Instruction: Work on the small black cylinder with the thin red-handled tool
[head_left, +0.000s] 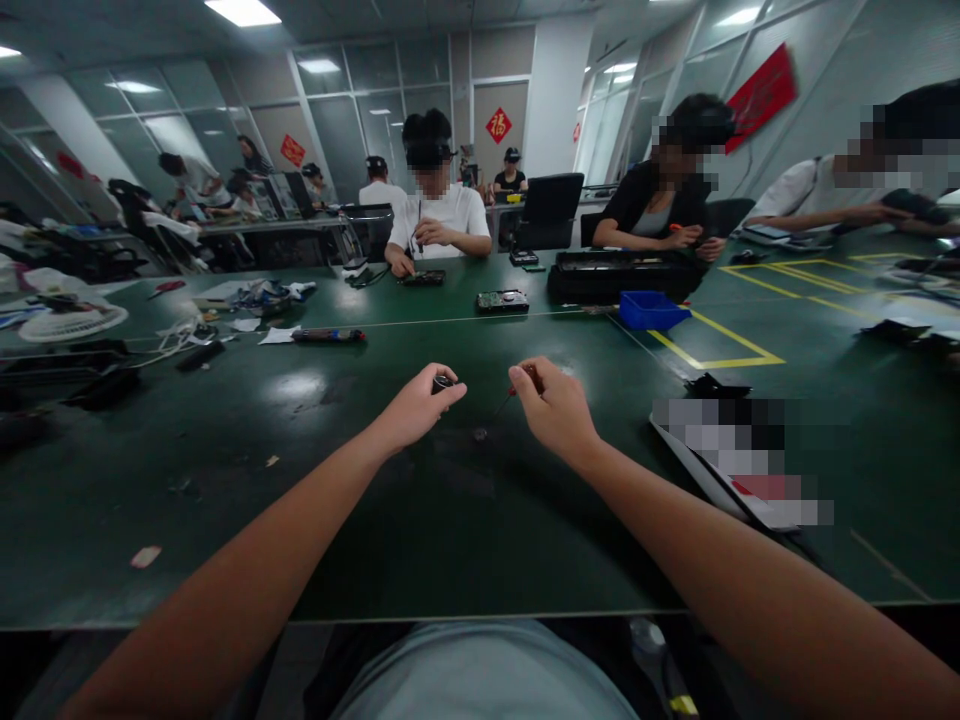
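My left hand is closed around a small round black part, its thumb pressed along the near side. In my right hand is a screwdriver with a red handle; the thin shaft slants down to the left. Most of the handle is hidden by my fingers. Below and between the hands, a small round metal piece lies on the green table. Neither hand touches the table.
Across the table a person handles a dark device. A hard drive, a blue bin and a long black housing stand at the back. Cables and a white fan grille lie left; a blurred-out item sits right.
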